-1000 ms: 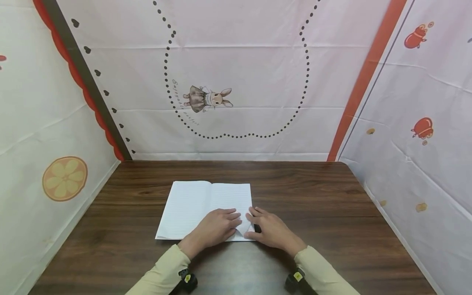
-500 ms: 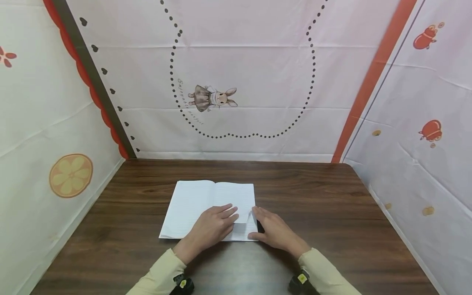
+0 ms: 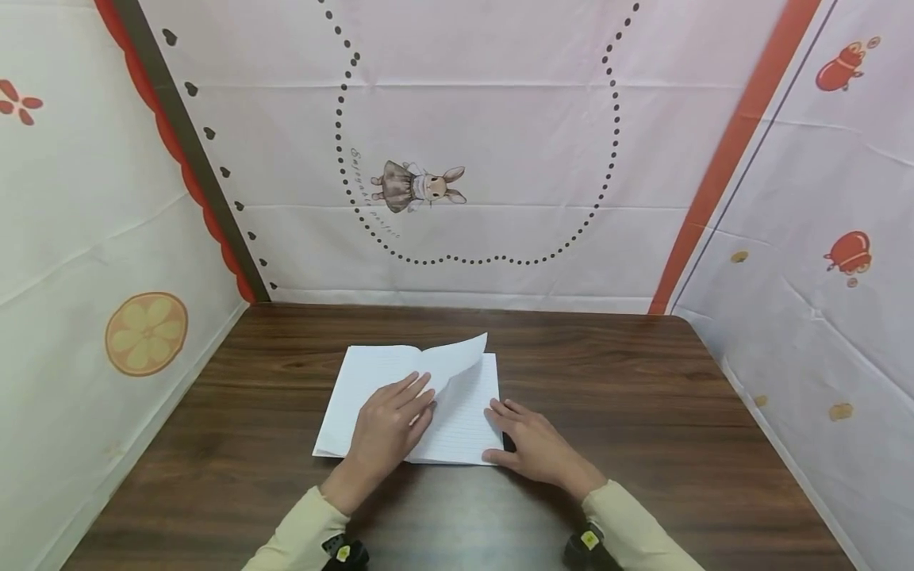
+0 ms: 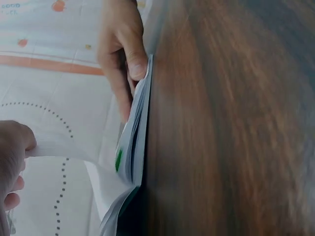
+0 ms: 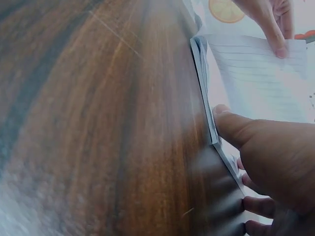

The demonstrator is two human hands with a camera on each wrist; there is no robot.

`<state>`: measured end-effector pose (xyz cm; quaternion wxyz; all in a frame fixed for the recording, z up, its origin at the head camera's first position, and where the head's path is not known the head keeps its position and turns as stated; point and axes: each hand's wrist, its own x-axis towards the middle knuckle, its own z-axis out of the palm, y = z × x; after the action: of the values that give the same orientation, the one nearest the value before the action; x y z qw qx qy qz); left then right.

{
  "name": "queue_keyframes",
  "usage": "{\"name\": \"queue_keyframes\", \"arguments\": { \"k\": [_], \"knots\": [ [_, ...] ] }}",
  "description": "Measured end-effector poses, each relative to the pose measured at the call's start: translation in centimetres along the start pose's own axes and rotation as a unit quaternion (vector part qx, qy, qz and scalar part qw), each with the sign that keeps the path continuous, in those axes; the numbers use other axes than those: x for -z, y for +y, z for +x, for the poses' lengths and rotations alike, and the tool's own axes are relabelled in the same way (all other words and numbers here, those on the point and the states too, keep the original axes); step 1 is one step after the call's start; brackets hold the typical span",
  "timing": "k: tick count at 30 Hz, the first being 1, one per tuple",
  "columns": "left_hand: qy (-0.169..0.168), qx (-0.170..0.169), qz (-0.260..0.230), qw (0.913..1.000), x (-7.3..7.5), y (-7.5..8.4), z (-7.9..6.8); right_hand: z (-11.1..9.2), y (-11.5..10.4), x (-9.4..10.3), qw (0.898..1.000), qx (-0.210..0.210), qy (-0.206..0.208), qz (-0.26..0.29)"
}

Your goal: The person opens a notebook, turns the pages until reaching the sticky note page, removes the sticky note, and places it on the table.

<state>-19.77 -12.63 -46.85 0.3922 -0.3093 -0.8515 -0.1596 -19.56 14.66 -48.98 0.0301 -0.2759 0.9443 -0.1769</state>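
An open lined notebook (image 3: 367, 396) lies flat on the table. One of its right-hand pages (image 3: 457, 361) is raised and curls toward the left, with ruled lines visible on it in the right wrist view. My left hand (image 3: 389, 424) pinches this page near its lower outer corner, the thumb on one face and the fingers behind. At the notebook's lower right corner rests my right hand (image 3: 531, 444), its thumb (image 5: 234, 125) against the bottom edge and its fingers along the right edge. A small green mark (image 4: 118, 160) shows on the page edges.
The brown wooden table (image 3: 607, 381) extends around the notebook. Printed cloth walls rise behind it (image 3: 493, 166), on the left (image 3: 64, 238) and on the right (image 3: 785, 317). Each wrist carries a small black camera, the left one (image 3: 346, 555) and the right one (image 3: 589, 551).
The left hand has moved left and slightly away from the body, lifting the page from its lower corner and turning it leftward. The right hand stays at the right edge, and the head view has shifted slightly.
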Motion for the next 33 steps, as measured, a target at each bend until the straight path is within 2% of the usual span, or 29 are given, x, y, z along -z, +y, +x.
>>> {"name": "queue_keyframes", "arguments": {
  "k": [8, 11, 16, 22, 27, 33],
  "knots": [
    [0.066, 0.025, 0.018, 0.9973, 1.7, -2.1, -0.9, 0.0, 0.1, 0.1, 1.0, 0.001, -0.016, 0.016],
    [0.071, 0.043, 0.023, 0.9963, 2.6, -2.8, -1.6, -0.1, 0.1, 0.2, 1.0, -0.002, -0.019, 0.02],
    [0.04, 0.085, 0.051, 0.9943, 4.0, -3.8, -3.2, 0.0, 0.2, 0.1, 0.999, -0.011, -0.026, 0.019],
    [-0.01, 0.136, 0.084, 0.9871, 4.7, -4.9, -5.1, 0.0, 0.1, 0.1, 0.999, -0.013, -0.031, 0.02],
    [-0.061, 0.15, 0.105, 0.9812, 5.0, -5.5, -6.5, -0.1, 0.2, 0.1, 0.999, -0.016, -0.035, 0.017],
    [-0.132, 0.161, 0.123, 0.9703, 5.0, -5.8, -7.5, -0.1, 0.2, 0.1, 0.999, -0.02, -0.034, 0.024]
  ]
}}
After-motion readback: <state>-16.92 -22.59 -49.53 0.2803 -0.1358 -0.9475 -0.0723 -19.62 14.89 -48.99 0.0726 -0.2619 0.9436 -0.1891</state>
